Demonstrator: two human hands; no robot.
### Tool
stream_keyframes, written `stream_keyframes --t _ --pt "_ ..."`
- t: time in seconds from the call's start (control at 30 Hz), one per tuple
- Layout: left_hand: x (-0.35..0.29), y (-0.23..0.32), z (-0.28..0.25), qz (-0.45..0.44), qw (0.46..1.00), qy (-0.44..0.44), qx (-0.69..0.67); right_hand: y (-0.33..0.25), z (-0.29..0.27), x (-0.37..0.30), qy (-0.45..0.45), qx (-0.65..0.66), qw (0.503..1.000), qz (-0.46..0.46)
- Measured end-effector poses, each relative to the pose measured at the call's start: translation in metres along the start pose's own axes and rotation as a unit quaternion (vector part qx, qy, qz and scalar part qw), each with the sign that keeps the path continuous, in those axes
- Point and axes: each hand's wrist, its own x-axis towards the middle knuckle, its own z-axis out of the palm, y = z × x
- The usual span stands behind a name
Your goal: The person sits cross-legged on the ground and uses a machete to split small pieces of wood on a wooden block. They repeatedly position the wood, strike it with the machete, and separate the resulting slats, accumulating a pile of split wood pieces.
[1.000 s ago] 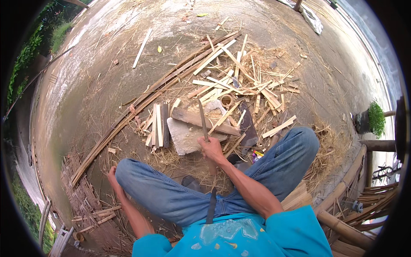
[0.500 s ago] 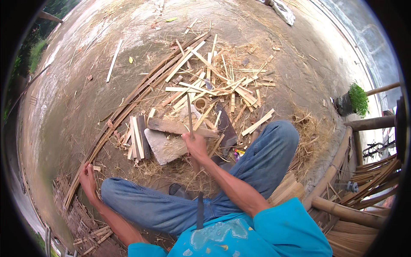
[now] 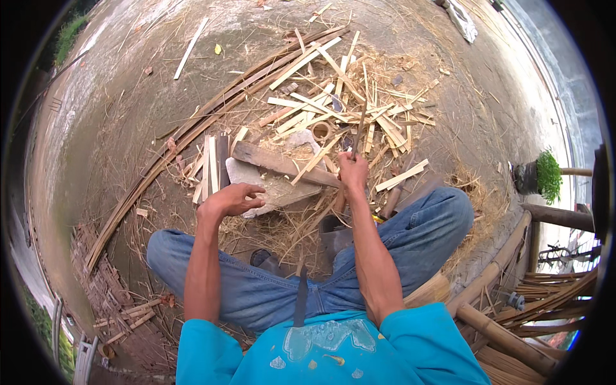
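Observation:
My right hand (image 3: 353,174) is closed round a long thin brown piece (image 3: 362,122) that points away from me. I cannot tell whether it is a stick or a blade seen edge-on. My left hand (image 3: 236,200) is empty, its fingers loosely stretched and apart, over the near left part of a pale stone block (image 3: 276,189). A weathered wooden bar (image 3: 276,162) lies across that block. Left of the block several pale split strips (image 3: 210,163) stand close together. Beside my right knee is a dark flat piece (image 3: 420,192), blurred.
Pale strips (image 3: 314,109) and shavings lie heaped beyond the block, with a ring-shaped piece (image 3: 321,131) among them. Long brown strips (image 3: 173,144) curve along the left. A bamboo frame (image 3: 494,263) and potted plant (image 3: 529,178) stand at right.
My left hand has left the near ends of the long strips and come inward to the stone block. My right hand, still holding the thin piece, has shifted right and away. The view has shifted.

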Motion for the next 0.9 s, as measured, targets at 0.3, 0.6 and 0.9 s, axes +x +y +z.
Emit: stream_keyframes --t 0.3,0.6,0.9 --pt "-0.079 0.010 -0.042 -0.019 0.871 0.468 -0.148 -0.173 -0.087 -0.082 -0.198 0.400 0.893 0.053" --pt "-0.277 -0.132 0.150 -0.318 0.639 0.645 -0.273 -0.182 -0.155 -0.055 -0.191 0.401 0.896 0.001" --pt "-0.258 0.003 0.488 -0.557 0.592 0.148 -0.563 -0.169 -0.116 -0.020 -0.215 0.500 0.835 0.081"
